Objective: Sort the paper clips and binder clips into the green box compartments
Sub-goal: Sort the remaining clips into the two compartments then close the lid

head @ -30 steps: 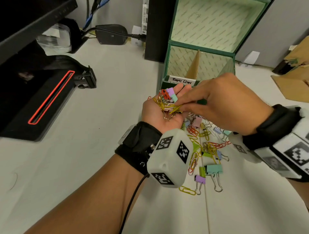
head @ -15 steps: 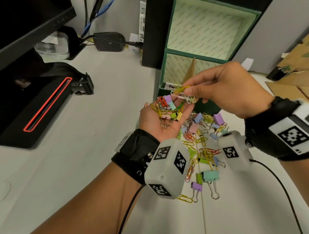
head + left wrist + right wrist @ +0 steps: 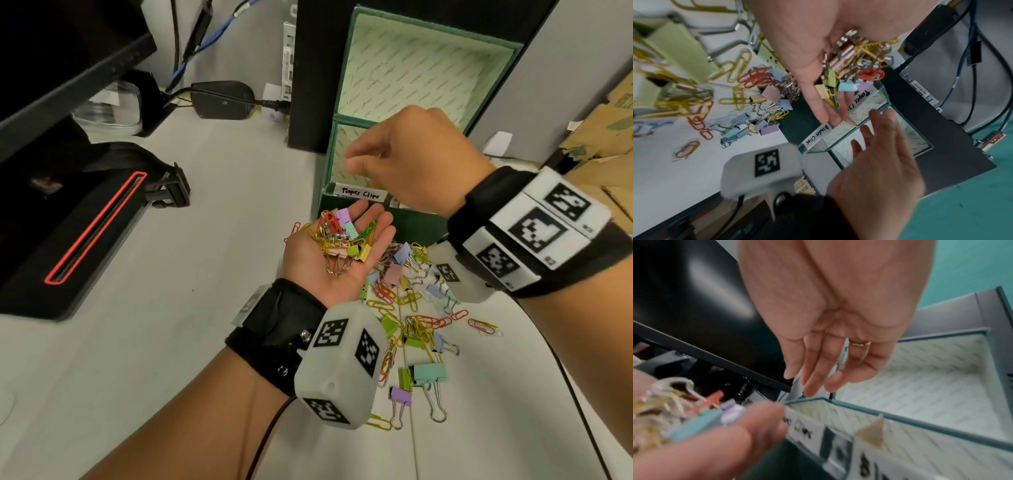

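My left hand [image 3: 342,274] lies palm up in front of the green box [image 3: 411,224], fingers fairly straight, carrying a heap of coloured paper clips and small binder clips [image 3: 337,236]. My right hand [image 3: 404,154] hovers over the box compartment labelled "Paper Clips" [image 3: 361,193]. Its fingers [image 3: 813,378] hang straight and relaxed with nothing between them. The left wrist view shows the heap [image 3: 855,65] in the palm, the "Binder Clips" label [image 3: 817,136], and the right hand [image 3: 879,162] above the box. A cardboard divider [image 3: 873,431] separates the two compartments.
A loose pile of paper clips and binder clips [image 3: 411,308] is spread on the white table under and right of my left wrist, with a mint binder clip [image 3: 430,373] nearest me. The box lid [image 3: 424,68] stands up behind. A black device with a red line [image 3: 92,226] lies left; cardboard [image 3: 609,137] is right.
My right hand pinched paper clips out of the left palm, lifted them over the "Paper Clips" compartment and opened; its fingers are now empty. The left hand stayed put.
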`<state>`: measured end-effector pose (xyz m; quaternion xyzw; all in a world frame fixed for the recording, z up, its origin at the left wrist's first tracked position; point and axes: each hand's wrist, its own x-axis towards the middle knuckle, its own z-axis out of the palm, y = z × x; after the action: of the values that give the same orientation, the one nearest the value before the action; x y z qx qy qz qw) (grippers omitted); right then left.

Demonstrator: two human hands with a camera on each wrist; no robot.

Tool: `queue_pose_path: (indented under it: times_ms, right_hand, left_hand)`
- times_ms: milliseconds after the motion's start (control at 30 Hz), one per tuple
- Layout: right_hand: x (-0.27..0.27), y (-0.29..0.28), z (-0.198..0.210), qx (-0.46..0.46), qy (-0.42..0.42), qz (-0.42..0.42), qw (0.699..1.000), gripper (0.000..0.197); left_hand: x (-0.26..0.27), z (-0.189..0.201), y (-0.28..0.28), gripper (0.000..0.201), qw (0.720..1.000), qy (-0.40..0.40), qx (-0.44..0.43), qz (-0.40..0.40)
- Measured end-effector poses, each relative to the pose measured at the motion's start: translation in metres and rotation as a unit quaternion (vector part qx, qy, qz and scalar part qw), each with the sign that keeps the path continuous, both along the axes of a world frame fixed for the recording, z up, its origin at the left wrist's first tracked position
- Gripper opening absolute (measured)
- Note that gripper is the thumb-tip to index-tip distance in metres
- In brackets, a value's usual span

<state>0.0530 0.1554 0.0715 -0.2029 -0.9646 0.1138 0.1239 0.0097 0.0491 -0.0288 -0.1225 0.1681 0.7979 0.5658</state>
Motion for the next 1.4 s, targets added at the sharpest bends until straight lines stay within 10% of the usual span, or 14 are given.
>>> queue_pose_path:
  times_ms: [267, 800, 1400]
  right_hand:
    - [0.008, -0.027, -0.005, 0.046, -0.187, 0.106, 0.976, 0.051]
    - [0.024, -0.010, -0.005, -0.117, -0.026, 0.050, 0.992, 0.008]
    - [0.034, -0.002, 0.013, -0.279, 0.033, 0.053, 0.958, 0.016]
  left_hand:
    - [0.005, 0.001, 0.002, 0.047, 0.998, 0.060, -0.005, 0.015]
    - [0.002, -0.001, 0.000, 0.045, 0.999, 0.006, 0.042, 0.007]
    - [0.003, 0.004, -0.002, 0.037, 0.999, -0.024, 0.028, 0.005]
